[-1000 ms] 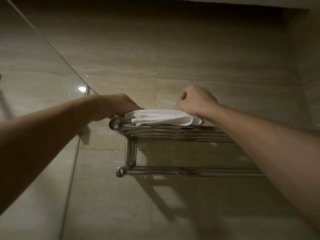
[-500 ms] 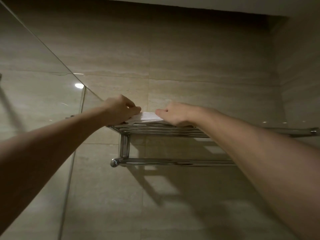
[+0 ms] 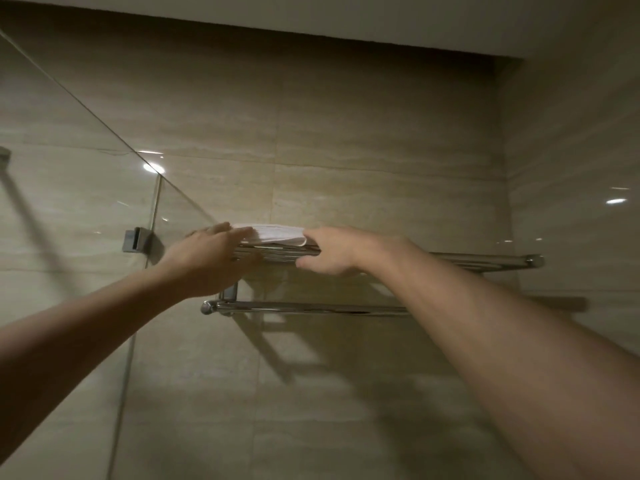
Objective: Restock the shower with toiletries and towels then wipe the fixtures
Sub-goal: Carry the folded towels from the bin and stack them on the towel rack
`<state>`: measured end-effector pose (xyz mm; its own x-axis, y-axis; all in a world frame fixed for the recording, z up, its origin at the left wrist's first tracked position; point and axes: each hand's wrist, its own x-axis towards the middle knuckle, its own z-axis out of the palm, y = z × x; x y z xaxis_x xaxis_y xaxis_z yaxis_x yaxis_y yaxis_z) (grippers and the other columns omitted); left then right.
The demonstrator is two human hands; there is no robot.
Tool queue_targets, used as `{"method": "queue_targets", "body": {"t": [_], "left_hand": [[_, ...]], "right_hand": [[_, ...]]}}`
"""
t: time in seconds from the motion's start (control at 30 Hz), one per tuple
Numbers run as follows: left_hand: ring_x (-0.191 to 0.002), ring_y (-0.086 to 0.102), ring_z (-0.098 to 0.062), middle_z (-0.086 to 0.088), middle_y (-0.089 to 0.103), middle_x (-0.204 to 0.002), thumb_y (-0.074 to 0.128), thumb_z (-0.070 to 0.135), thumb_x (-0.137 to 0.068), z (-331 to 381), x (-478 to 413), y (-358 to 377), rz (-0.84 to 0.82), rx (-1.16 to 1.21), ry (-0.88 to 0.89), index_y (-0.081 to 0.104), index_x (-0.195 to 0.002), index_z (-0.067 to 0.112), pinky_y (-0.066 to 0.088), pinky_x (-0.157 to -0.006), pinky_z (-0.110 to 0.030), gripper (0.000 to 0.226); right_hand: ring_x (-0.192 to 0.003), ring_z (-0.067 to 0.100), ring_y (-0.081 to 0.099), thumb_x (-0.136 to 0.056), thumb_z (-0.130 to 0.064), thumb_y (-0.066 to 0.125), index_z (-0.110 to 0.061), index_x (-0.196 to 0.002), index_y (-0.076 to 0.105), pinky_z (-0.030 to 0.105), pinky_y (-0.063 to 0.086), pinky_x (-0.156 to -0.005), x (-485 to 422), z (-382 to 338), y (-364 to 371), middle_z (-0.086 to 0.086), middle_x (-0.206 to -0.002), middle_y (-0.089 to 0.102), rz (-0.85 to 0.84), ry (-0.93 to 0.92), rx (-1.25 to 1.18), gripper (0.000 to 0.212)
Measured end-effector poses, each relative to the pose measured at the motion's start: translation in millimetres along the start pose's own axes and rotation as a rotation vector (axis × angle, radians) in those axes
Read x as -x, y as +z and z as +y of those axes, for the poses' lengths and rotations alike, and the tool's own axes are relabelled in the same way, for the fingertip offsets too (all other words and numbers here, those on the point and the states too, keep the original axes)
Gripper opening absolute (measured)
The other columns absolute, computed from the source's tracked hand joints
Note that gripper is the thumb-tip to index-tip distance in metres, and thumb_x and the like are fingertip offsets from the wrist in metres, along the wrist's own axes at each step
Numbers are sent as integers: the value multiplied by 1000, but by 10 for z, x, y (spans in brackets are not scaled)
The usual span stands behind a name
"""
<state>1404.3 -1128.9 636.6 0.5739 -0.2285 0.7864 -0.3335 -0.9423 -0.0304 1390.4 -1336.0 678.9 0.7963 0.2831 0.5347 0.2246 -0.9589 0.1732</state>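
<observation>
You have the folded white towel (image 3: 273,234) lying flat on the top tier of the chrome towel rack (image 3: 485,260), at its left end close to the glass shower panel (image 3: 69,209). That spot makes sense: the shelf bars carry the fold across its width, and the rest of the shelf to the right is left bare for more stock.

Your left hand (image 3: 211,258) lies at the towel's left edge with the fingers stretched out flat, the tips resting on the cloth; the grip is open, pressing or smoothing and not clutching anything. Your right hand (image 3: 332,251) is at the towel's right edge, fingers loosely spread and slightly curled, thumb hanging below the shelf's front bar; it too looks open, touching or just beside the fold, though the exact contact is hard to tell. With a hand at each end, you can square the fold against the shelf and keep it from sliding off the smooth bars.

The lower rail (image 3: 311,308) under the shelf is bare. By my reading, this towel is nearly settled; toiletries and the wiping of the fixtures are not in evidence here.
</observation>
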Motion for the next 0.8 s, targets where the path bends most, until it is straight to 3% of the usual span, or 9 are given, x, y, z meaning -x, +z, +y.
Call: {"method": "queue_targets", "body": {"t": [0.2,0.47,0.8], "left_hand": [[-132,49,-28,-5,47,-151,50,57,-94,286,642,269,-4,44,-17,45,-146,31,45,-105,-48,58],[-127,54,-28,-6,53,-146,49,59,-96,883,1927,1036,-450,60,-67,46,-145,28,50,-100,-44,59],[-123,57,-30,-9,62,-134,49,56,-98,1800,3826,2160,-1002,201,-47,52,-140,19,48,-98,-38,56]], "right_hand": [[-134,31,50,-95,-49,55,-16,-145,46,43,44,-108,799,249,167,10,-148,51,-34,19,45,60],[-142,29,41,-98,-45,53,-15,-151,41,35,37,-113,2273,545,1099,10,-155,43,-303,71,-83,63],[-139,24,46,-98,-43,59,-16,-148,46,32,39,-111,4570,627,2613,8,-154,45,-673,330,-438,59]]}}
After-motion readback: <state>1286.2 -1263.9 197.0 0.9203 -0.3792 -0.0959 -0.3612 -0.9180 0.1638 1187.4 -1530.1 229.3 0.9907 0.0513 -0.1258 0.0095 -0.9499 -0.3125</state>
